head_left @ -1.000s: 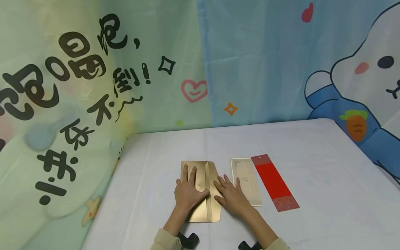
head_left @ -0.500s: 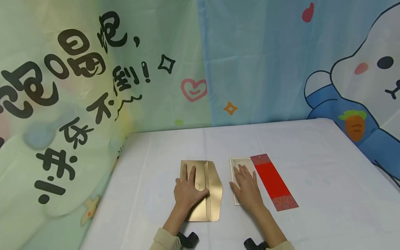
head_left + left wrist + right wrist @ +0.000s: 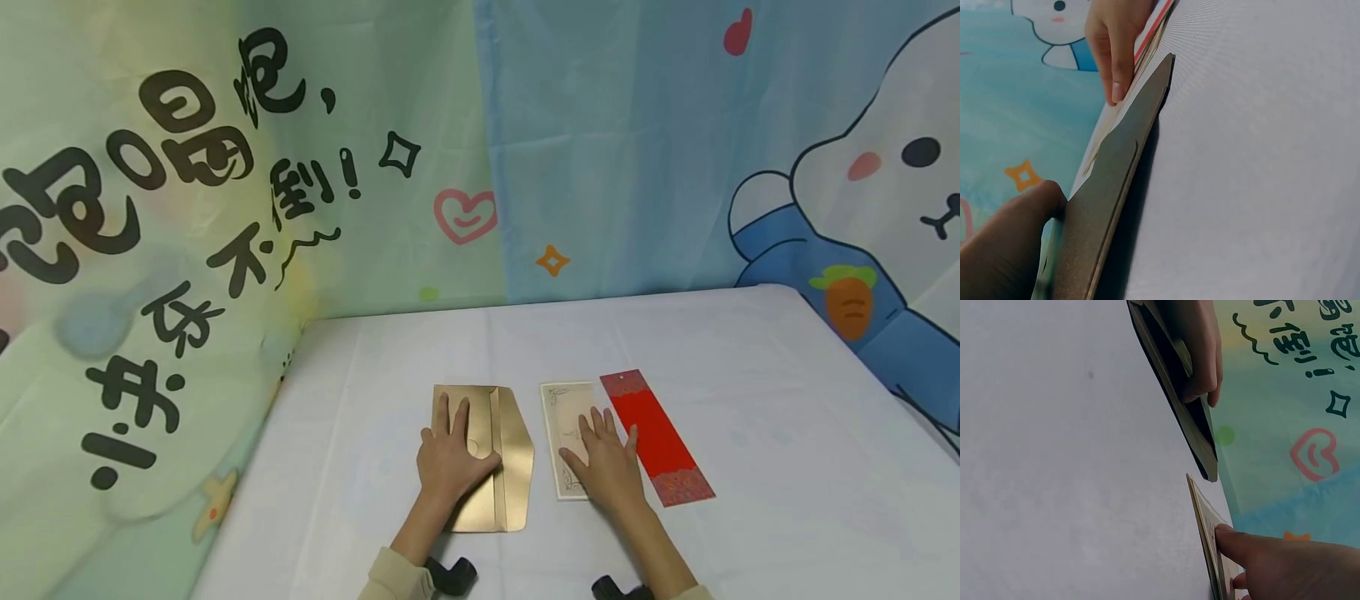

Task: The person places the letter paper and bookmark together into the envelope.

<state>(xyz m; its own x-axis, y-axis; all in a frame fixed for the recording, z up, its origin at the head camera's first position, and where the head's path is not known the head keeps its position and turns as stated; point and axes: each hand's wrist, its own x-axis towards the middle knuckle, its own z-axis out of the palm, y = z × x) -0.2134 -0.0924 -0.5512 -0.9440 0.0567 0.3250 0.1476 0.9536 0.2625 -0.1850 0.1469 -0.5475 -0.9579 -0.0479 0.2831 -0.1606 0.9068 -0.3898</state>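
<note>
A gold envelope (image 3: 516, 467) lies on the white table with its flap opened out to the right. My left hand (image 3: 454, 462) rests on it, fingers spread. To its right is a cream printed card (image 3: 558, 425) with ornamental line work; seen edge-on in the right wrist view, it looks like a thin stack. My right hand (image 3: 613, 471) lies over the card's right side, fingers spread, and its thumb (image 3: 1232, 540) touches the top face. Just beyond that hand, a red paper strip (image 3: 656, 433) with patterned ends lies slanted.
The white cloth-covered table (image 3: 787, 392) reaches back to a printed fabric backdrop (image 3: 600, 150) with lettering and a cartoon rabbit. Black wrist mounts (image 3: 453, 577) sit near both sleeves, at the front.
My right hand has left the envelope flap and come onto the cream card, which has slid a little left, away from the red strip. The left hand stays put.
</note>
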